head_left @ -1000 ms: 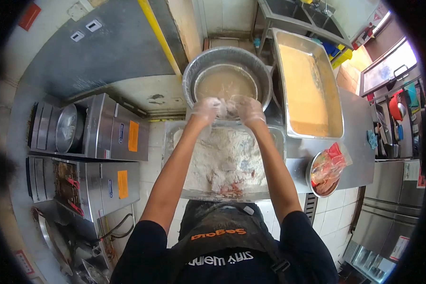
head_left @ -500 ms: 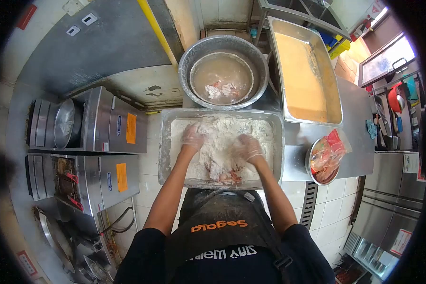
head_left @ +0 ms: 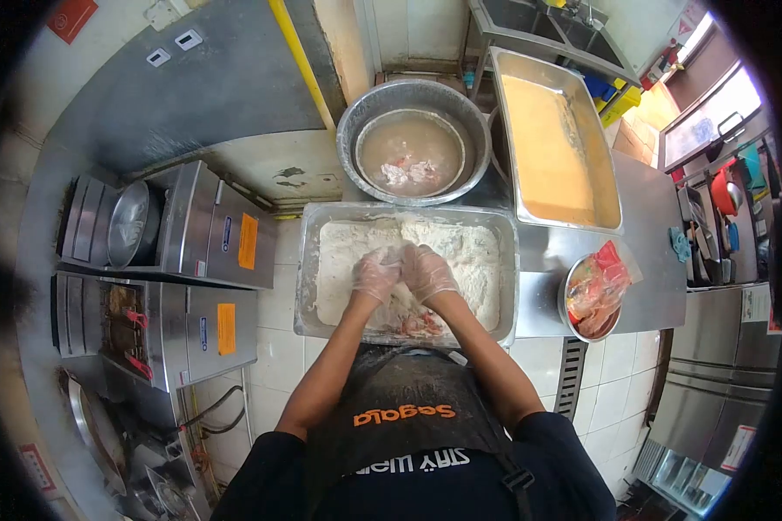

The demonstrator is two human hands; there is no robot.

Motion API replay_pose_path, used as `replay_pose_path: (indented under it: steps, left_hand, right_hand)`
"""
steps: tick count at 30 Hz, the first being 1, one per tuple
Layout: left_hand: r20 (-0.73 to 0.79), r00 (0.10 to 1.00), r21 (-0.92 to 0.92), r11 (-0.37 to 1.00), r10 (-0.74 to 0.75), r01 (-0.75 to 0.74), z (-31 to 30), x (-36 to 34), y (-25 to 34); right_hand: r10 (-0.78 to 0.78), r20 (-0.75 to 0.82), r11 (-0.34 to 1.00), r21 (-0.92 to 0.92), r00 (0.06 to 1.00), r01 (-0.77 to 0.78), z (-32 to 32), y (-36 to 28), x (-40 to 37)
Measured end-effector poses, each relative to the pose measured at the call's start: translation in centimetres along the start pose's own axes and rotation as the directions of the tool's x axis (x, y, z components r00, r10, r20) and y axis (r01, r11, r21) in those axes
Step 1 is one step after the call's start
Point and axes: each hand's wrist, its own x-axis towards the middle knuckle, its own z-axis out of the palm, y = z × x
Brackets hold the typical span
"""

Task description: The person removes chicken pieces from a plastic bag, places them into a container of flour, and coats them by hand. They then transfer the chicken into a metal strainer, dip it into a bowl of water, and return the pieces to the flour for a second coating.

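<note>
A rectangular metal tray (head_left: 308, 300) holds white flour. Over its middle, my left hand (head_left: 378, 274) and my right hand (head_left: 427, 273), both in clear plastic gloves, meet with curled fingers. Whatever lies between them is hidden by the fingers and flour. Pinkish floured pieces (head_left: 417, 324) lie in the flour by the tray's near edge, just below the hands. Behind the tray, a round grey basin (head_left: 349, 143) has cloudy water and more floured pieces (head_left: 408, 172) in it.
A deep tray of orange-yellow liquid (head_left: 547, 148) stands at the back right. Right of the flour is a bowl (head_left: 567, 304) with a plastic bag of meat (head_left: 598, 291). Fryers (head_left: 226, 234) line the left side. A sink (head_left: 513, 17) is at the back.
My hands were apart over the two sides of the flour. They have come together at the middle, fingers curled. The camera view has shifted slightly.
</note>
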Motion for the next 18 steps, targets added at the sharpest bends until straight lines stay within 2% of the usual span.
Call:
replay_pose_path:
  steps: [1,2,3,4,5,6,7,9,11,15,17,18]
  left_hand:
    - [0.061,0.998,0.033,0.999,0.004,-0.006,0.6,0.8,-2.0]
    - [0.055,0.998,0.034,0.999,0.014,-0.016,0.1,1.3,-1.8]
    - [0.050,0.989,0.096,0.985,0.143,-0.147,-0.4,1.7,-1.7]
    - [0.052,0.963,0.156,0.951,0.263,-0.268,-0.6,1.9,-1.6]
    - [0.046,0.964,0.154,0.951,0.264,-0.267,-0.6,2.5,-1.0]
    - [-0.001,0.985,0.017,0.985,0.174,-0.174,-0.6,4.0,-0.2]
    - [-0.033,0.996,-0.125,0.989,0.081,-0.084,-0.5,5.7,0.8]
    - [-0.155,0.971,-0.048,0.980,0.184,-0.193,-0.1,10.0,2.4]
    - [-0.056,0.973,0.124,0.969,0.222,-0.214,-0.9,13.4,5.2]
    - [-0.049,0.957,0.184,0.944,0.287,-0.274,0.6,18.5,2.8]
    - [0.029,0.940,-0.086,0.938,0.340,-0.337,0.4,18.7,0.0]
    - [0.047,0.945,-0.092,0.943,0.324,-0.319,0.0,17.1,-0.6]
  right_hand:
    - [0.071,0.062,0.997,-0.002,0.996,-0.071,-0.6,-0.5,0.4]
    - [0.140,0.122,0.990,-0.009,0.983,-0.140,-1.2,-0.7,0.8]
    - [0.165,0.099,0.968,0.173,0.981,-0.180,-2.3,-0.5,0.7]
    - [0.159,0.097,0.970,0.170,0.983,-0.174,-3.0,-0.4,1.1]
    - [0.229,0.090,0.936,0.254,0.969,-0.245,-4.0,-0.6,1.9]
    - [0.298,0.089,0.889,0.337,0.950,-0.311,-4.7,-0.4,2.9]
    - [0.184,0.023,0.935,0.303,0.983,-0.182,-5.3,0.3,4.5]
    - [0.248,-0.076,0.962,0.140,0.966,-0.236,-7.8,-1.2,8.0]
    - [0.207,-0.136,0.976,0.098,0.969,-0.195,-8.2,-0.1,12.0]
    - [0.163,-0.091,0.983,0.101,0.982,-0.154,-6.9,3.9,15.2]
    - [0.145,-0.157,0.988,0.079,0.977,-0.134,-5.8,5.7,14.7]
    - [0.166,-0.142,0.984,0.082,0.976,-0.155,-6.4,5.2,13.1]
